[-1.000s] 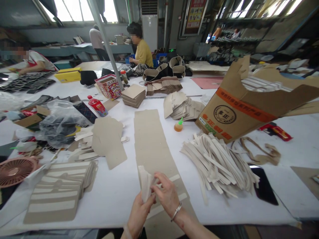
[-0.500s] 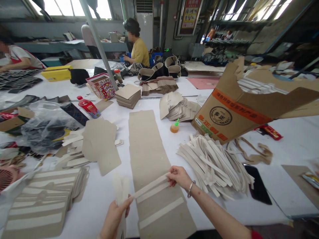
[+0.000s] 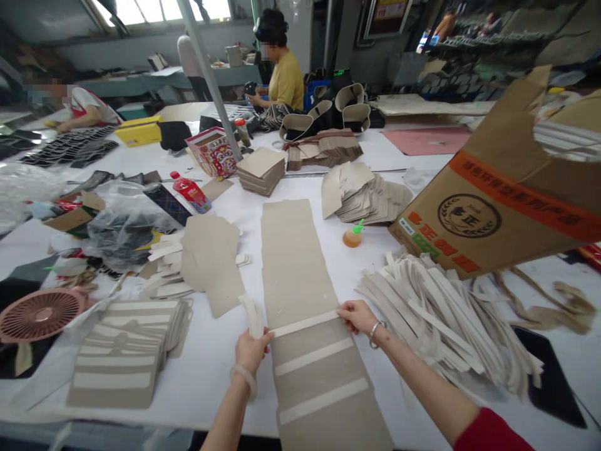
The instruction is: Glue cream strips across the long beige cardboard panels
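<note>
I pinch one end of a pale strip (image 3: 305,322) between thumb and fingers of my right hand (image 3: 359,316), and the other end sits at the thumb and fingertips of my left hand (image 3: 250,351). That same left hand closes round a small bundle of strips (image 3: 254,318), their free ends fanning up above my fist.

The strip spans a column of overlapping beige boards (image 3: 291,263), which runs from the table's (image 3: 211,363) near edge up its middle. Two more strips, the upper one (image 3: 313,356) and the lower one (image 3: 323,401), lie across the boards nearer me, roughly parallel to mine.

To my mind, even tension matters most here: enough to take out any sag, not so much that the strip twists or drags a board out of line. I'd match its slant to the two below, bring both ends down level, and press from the middle outward. A light left pinch suits it, so the bundle doesn't shed a piece.

Toward the near right corner lies a loose heap of strips (image 3: 422,307), just beside the cardboard box (image 3: 469,207). Toward the near left corner sits a stack of strip-covered boards (image 3: 115,376).
</note>
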`<action>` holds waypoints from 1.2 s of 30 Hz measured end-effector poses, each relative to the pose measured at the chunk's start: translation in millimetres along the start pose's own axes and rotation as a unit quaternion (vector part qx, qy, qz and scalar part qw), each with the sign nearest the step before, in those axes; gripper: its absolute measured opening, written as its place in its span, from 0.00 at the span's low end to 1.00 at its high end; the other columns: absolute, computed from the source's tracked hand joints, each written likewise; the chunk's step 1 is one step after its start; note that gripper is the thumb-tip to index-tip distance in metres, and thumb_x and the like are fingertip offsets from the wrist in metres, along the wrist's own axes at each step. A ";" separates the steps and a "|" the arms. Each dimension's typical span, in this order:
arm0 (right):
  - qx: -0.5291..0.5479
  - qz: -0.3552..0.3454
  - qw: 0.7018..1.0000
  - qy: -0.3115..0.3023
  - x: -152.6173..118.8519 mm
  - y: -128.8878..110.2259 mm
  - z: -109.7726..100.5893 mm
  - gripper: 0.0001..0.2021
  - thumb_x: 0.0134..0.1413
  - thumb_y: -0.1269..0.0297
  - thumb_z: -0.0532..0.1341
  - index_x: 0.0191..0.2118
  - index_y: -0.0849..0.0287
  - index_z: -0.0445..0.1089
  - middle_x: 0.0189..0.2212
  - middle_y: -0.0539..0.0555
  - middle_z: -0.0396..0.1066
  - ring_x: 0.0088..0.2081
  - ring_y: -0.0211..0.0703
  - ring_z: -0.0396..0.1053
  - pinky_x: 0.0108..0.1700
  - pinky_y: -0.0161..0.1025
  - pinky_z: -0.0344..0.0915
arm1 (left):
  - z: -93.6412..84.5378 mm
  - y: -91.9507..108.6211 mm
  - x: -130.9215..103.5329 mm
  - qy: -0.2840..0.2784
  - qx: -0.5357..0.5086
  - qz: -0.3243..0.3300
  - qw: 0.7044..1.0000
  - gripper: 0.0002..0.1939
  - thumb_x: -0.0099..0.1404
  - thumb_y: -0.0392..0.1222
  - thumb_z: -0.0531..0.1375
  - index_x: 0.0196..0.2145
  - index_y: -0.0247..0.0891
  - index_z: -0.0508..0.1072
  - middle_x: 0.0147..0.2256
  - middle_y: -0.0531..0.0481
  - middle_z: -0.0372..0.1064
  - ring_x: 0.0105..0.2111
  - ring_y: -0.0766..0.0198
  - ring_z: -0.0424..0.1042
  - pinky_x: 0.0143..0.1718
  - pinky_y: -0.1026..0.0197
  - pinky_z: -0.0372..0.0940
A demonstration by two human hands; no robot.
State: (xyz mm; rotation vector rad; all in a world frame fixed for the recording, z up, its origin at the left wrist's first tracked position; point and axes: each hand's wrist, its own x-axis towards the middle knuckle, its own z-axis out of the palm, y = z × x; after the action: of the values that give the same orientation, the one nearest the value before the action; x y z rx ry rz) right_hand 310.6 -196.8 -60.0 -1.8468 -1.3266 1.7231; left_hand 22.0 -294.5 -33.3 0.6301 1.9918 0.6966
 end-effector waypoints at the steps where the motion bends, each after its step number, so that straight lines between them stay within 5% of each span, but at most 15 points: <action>1: -0.008 -0.003 1.000 0.003 1.1 0.6 -0.5 0.08 0.43 0.65 0.60 0.20 0.60 0.61 0.11 0.43 0.61 0.09 0.29 0.56 0.11 0.27 0.50 | 0.8 -0.7 1.6 0.005 0.013 0.000 1.000 0.15 0.45 0.45 0.62 0.30 0.33 0.70 0.16 0.54 0.65 0.16 0.67 0.65 0.16 0.66 0.57; 20: -0.055 0.002 0.996 0.070 0.4 -2.3 3.6 0.07 0.42 0.65 0.61 0.21 0.59 0.63 0.11 0.42 0.61 0.10 0.31 0.58 0.10 0.27 0.48 | 0.5 0.2 12.7 -0.016 0.152 -0.017 0.988 0.18 0.49 0.54 0.59 0.32 0.37 0.69 0.17 0.53 0.69 0.21 0.61 0.70 0.23 0.63 0.62; 36: -0.104 -0.007 0.993 0.051 3.6 0.0 4.0 0.10 0.43 0.58 0.58 0.20 0.58 0.62 0.11 0.45 0.62 0.10 0.33 0.60 0.10 0.29 0.50 | 6.9 -1.8 12.2 0.038 0.131 0.002 0.991 0.11 0.49 0.45 0.61 0.29 0.36 0.69 0.18 0.53 0.68 0.19 0.66 0.69 0.23 0.66 0.60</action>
State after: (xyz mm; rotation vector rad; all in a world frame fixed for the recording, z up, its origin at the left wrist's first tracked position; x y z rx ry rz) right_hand 306.5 -195.5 -63.3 -2.0007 -1.5232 1.5109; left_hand 22.1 -286.0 -44.7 0.7724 2.1726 0.4697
